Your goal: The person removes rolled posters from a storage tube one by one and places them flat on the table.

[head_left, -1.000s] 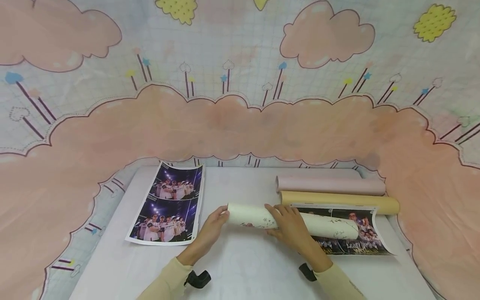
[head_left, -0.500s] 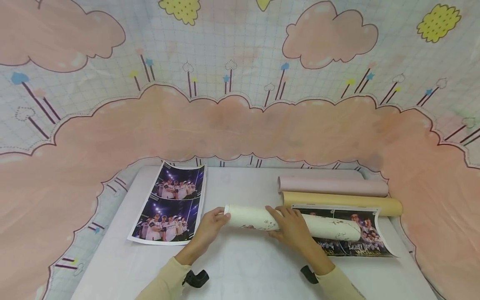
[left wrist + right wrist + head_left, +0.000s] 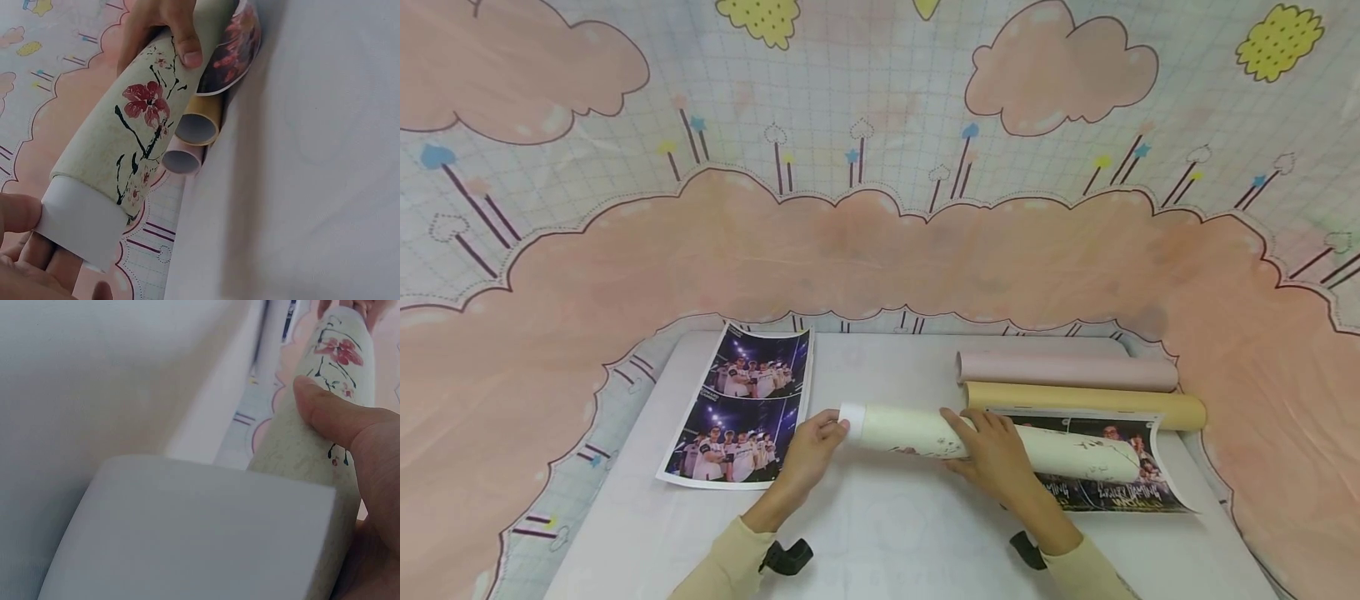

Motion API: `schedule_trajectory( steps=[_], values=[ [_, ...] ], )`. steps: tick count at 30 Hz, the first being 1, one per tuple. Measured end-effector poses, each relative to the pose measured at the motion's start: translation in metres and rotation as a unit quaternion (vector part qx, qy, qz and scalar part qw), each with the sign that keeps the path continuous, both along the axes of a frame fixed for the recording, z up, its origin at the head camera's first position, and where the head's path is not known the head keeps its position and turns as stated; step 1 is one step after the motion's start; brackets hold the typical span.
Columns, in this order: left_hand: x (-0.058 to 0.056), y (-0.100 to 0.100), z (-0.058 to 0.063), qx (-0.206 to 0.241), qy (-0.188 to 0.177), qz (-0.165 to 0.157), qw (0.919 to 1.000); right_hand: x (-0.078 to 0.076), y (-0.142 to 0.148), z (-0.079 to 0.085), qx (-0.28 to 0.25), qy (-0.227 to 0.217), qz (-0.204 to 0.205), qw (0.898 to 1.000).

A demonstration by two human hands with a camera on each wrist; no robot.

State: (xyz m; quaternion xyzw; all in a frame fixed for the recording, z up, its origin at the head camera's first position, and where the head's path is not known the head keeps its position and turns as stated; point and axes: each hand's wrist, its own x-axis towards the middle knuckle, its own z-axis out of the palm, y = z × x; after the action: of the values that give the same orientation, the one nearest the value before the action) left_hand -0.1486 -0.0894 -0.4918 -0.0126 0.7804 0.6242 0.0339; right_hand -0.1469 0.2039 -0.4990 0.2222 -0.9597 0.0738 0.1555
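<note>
A cream cardboard tube point(image 3: 895, 429) with a red flower print is held raised above the table, lying nearly level. Out of its left end sticks a short length of a white paper roll point(image 3: 84, 219), the rest hidden inside. My left hand point(image 3: 812, 446) pinches that white end, thumb outside and fingers at its opening. Around the tube's middle, my right hand point(image 3: 996, 458) grips with the thumb on the flowered side point(image 3: 337, 353). Beneath the tube's right part lies a dark printed poster point(image 3: 1150, 483), partly covered and curling at its right edge.
A poster with two group photos point(image 3: 737, 408) lies at the table's left. Behind my right hand rest a yellow tube point(image 3: 1090, 404) and a pink tube point(image 3: 1067, 371), side by side. The white table point(image 3: 880, 542) backs onto a patterned cloth point(image 3: 850, 258).
More of the white paper roll now shows at the tube's left end. My left hand has moved slightly left with it, while my right hand and the cream tube have shifted slightly right.
</note>
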Motion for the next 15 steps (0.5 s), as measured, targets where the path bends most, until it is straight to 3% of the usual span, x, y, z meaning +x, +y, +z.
schedule_trajectory(
  steps=[15],
  values=[
    [-0.0002, -0.0079, 0.0012, 0.002, 0.019, 0.004, 0.9998, 0.003, 0.0064, 0.0051, -0.006, 0.014, 0.002, 1.0]
  ],
)
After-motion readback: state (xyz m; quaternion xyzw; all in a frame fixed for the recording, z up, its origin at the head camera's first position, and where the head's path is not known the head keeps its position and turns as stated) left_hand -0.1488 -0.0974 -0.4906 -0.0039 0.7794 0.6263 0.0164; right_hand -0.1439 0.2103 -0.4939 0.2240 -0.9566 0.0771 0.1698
